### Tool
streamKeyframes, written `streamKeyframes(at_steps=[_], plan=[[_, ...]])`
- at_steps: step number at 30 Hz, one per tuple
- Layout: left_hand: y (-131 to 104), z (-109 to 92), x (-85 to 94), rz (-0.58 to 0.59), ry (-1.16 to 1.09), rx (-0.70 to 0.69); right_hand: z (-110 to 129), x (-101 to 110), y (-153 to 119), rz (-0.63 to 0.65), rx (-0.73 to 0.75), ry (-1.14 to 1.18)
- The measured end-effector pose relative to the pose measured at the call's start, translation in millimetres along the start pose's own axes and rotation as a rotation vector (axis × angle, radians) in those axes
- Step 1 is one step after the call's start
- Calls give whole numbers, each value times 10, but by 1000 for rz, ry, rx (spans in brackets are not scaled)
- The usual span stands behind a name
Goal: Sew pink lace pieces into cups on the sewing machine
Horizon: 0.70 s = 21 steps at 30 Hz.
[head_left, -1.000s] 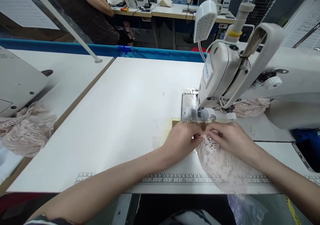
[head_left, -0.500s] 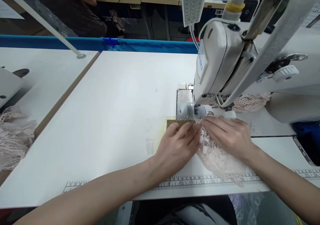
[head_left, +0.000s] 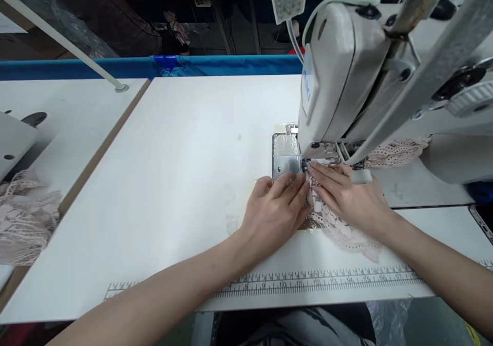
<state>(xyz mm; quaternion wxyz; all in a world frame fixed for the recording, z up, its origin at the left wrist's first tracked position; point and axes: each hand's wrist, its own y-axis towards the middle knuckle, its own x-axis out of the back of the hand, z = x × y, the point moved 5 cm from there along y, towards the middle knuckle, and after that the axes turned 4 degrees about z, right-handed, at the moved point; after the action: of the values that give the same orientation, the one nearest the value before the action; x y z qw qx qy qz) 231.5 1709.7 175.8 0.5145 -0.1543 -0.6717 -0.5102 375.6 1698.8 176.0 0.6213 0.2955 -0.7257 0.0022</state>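
The pale pink lace fabric (head_left: 341,230) lies on the white table (head_left: 192,156), partly beneath the right hand (head_left: 350,194), which rests flat with fingers outstretched. It spreads out below that hand, toward the printed ruler scale (head_left: 308,283). The left hand (head_left: 275,207), fingers slightly apart and bent, has its fingertips at the fabric's left edge, near the sewing machine's presser foot (head_left: 304,165).

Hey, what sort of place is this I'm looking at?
Probably a sewing workshop: there's a sewing machine, lace in front of it, and ruler markings on the white table.
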Motion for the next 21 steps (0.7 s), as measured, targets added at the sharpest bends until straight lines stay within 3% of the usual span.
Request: streamKeyframes(at_steps=[21], plan=[[-1,-43,-4,37,79,11,-2,58,-10,-2,5,-100]])
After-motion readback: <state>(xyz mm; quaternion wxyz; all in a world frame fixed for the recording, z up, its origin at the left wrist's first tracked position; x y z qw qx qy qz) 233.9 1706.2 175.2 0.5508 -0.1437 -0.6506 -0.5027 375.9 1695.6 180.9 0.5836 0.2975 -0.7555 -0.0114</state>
